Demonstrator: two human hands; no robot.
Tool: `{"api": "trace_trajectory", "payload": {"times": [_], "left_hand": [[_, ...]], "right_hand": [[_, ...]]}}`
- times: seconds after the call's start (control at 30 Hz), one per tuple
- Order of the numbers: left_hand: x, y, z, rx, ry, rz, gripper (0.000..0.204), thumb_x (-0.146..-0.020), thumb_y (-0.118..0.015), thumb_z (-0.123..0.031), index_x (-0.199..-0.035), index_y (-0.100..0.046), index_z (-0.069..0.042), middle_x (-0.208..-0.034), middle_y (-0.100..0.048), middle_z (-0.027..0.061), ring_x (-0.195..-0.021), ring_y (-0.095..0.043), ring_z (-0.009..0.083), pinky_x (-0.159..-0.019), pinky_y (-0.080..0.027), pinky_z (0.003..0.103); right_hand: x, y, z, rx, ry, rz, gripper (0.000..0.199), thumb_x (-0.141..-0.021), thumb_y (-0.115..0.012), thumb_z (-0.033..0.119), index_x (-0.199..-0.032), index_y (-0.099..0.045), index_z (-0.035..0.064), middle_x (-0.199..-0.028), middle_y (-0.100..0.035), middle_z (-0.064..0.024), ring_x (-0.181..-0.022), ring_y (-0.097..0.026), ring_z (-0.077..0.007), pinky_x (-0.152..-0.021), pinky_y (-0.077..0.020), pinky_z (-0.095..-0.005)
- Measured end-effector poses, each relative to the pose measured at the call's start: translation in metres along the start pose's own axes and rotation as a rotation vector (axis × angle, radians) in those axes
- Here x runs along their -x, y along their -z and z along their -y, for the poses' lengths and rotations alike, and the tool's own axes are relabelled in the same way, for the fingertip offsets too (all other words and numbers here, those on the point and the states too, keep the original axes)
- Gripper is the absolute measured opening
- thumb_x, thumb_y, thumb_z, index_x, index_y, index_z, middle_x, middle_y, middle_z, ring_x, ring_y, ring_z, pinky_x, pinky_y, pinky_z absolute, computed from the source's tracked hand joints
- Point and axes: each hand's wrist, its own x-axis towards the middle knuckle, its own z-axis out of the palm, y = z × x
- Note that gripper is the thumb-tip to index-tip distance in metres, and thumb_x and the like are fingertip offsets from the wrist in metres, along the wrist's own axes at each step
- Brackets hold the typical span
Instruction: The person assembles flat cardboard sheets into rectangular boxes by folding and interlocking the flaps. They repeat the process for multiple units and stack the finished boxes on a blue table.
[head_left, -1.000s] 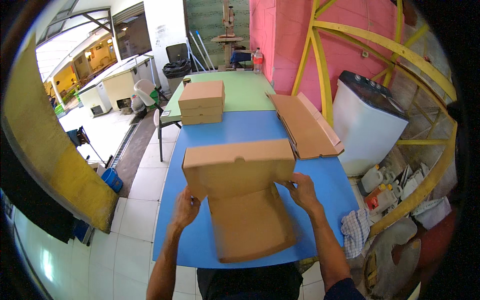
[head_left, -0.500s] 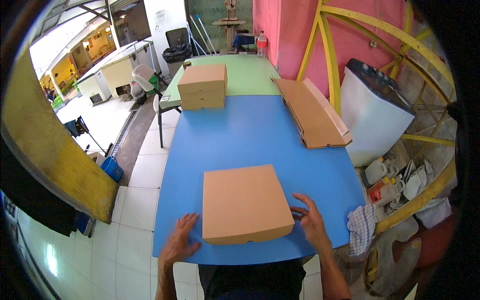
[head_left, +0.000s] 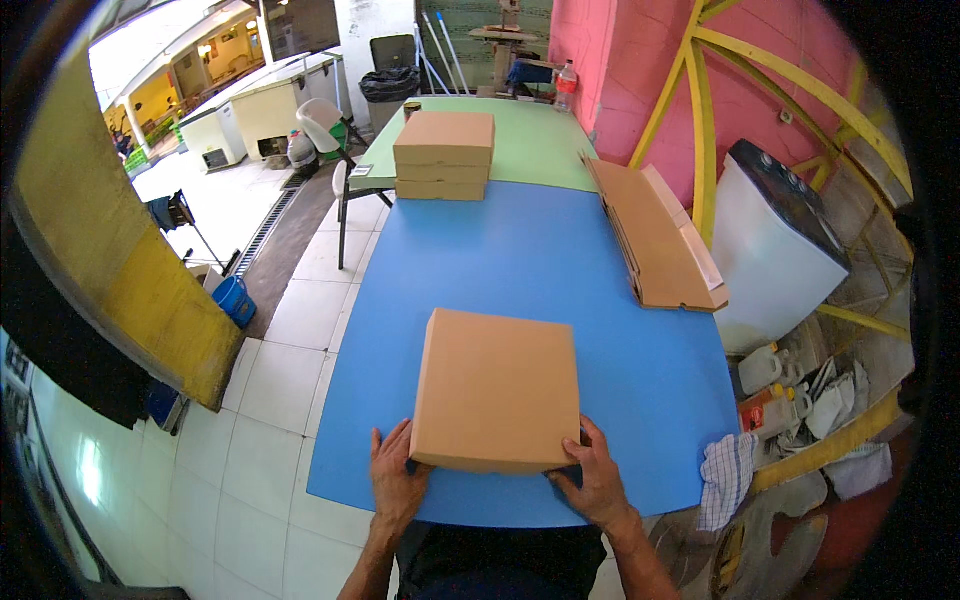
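Observation:
A closed brown cardboard box (head_left: 497, 385) lies on the near part of the blue table, lid up. At its near left corner is my left hand (head_left: 397, 478), fingers along the side and the thumb at the front edge. My right hand (head_left: 595, 478) grips the near right corner, with fingertips against the side and thumb at the front. Both hands are closed on the box from opposite sides; some fingertips are hidden by it.
Farther back stands a stack of closed cardboard boxes (head_left: 443, 150). Flat folded cardboard (head_left: 660, 235) lies along the right edge of the blue table (head_left: 500, 250). A checked cloth (head_left: 727, 480) hangs at the near right corner. A washing machine (head_left: 775, 250) stands right of the table.
Both hands have come in from beside the box and now grip its near corners. The box has turned slightly clockwise. The whole view has shifted a little.

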Motion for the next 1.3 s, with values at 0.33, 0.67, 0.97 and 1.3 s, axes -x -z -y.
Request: {"api": "trace_trajectory", "payload": {"times": [0.33, 0.67, 0.97, 1.3], "left_hand": [[0.004, -0.011, -0.032, 0.276, 0.001, -0.36, 0.034, -0.073, -0.084, -0.007, -0.106, -0.074, -0.002, -0.1, -0.065, 0.0095, -0.083, -0.063, 0.0184, -0.073, -0.054, 0.032], [0.013, -0.001, -0.035, 0.147, -0.03, -0.298, 0.03, -0.074, -0.083, -0.008, -0.103, -0.075, -0.005, -0.11, -0.067, 0.0117, -0.088, -0.065, 0.0203, -0.075, -0.054, 0.034], [0.005, 0.005, -0.024, 1.108, 0.498, -0.022, 0.075, -0.083, -0.078, -0.014, -0.145, -0.039, 0.0, -0.124, -0.059, 0.0195, -0.105, -0.062, 0.0282, -0.09, -0.053, 0.039], [-0.081, 0.004, -0.008, 1.181, 0.156, -0.031, 0.057, -0.085, -0.077, -0.013, -0.135, -0.053, 0.003, -0.123, -0.064, 0.0151, -0.108, -0.062, 0.0193, -0.093, -0.053, 0.038]], "right_hand": [[-0.011, -0.021, 0.023, 0.286, -0.004, -0.112, 0.079, -0.071, -0.082, 0.01, -0.142, -0.05, 0.0223, -0.152, -0.036, -0.0269, -0.137, -0.039, -0.0469, -0.106, -0.045, -0.049], [-0.009, -0.029, 0.019, 0.322, 0.006, -0.219, 0.071, -0.074, -0.075, 0.002, -0.139, -0.054, 0.0209, -0.144, -0.044, -0.0272, -0.128, -0.05, -0.0459, -0.095, -0.0518, -0.0473], [-0.013, -0.028, 0.011, 0.454, 0.045, -0.221, 0.054, -0.084, -0.068, 0.009, -0.135, -0.058, 0.022, -0.138, -0.049, -0.0263, -0.123, -0.054, -0.044, -0.095, -0.0523, -0.0473], [-0.076, -0.006, 0.023, -0.347, -0.223, -0.328, 0.072, -0.083, -0.076, 0.009, -0.145, -0.038, 0.0122, -0.137, -0.049, -0.0206, -0.123, -0.053, -0.0351, -0.095, -0.053, -0.0453]]}}
